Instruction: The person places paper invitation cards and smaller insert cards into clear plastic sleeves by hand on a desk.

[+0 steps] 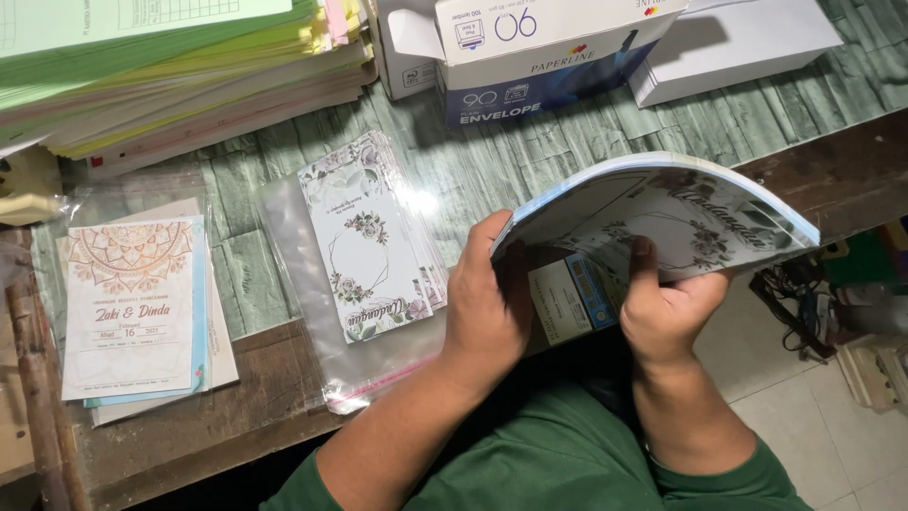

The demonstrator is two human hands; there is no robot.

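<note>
Two hands grip one thick stack of floral cards (662,213), held over the near edge of the table (530,161) and above the lap. The left hand (487,317) closes on the stack's left end, thumb up along the edge and fingers curled underneath. The right hand (667,308) pinches the lower edge, thumb pressed on top of the printed face and the other fingers hidden below. The stack bows upward, its edges fanned towards the right.

Left of the hands, a second pile of floral cards (369,241) lies on a clear plastic sleeve (331,369) on the table, close to the left hand but apart from it. Further left sits a small pile of pale cards (132,308) with an orange mandala print, under another clear film.

Along the far side stands a tall heap of coloured paper (180,71) in green, yellow and pink. Beside it is an open envelope box (539,57), blue and white, and a white block of envelopes (738,43) right of that. Green sleeves (567,464) cover both forearms. Tiled floor (813,416) shows at lower right.
</note>
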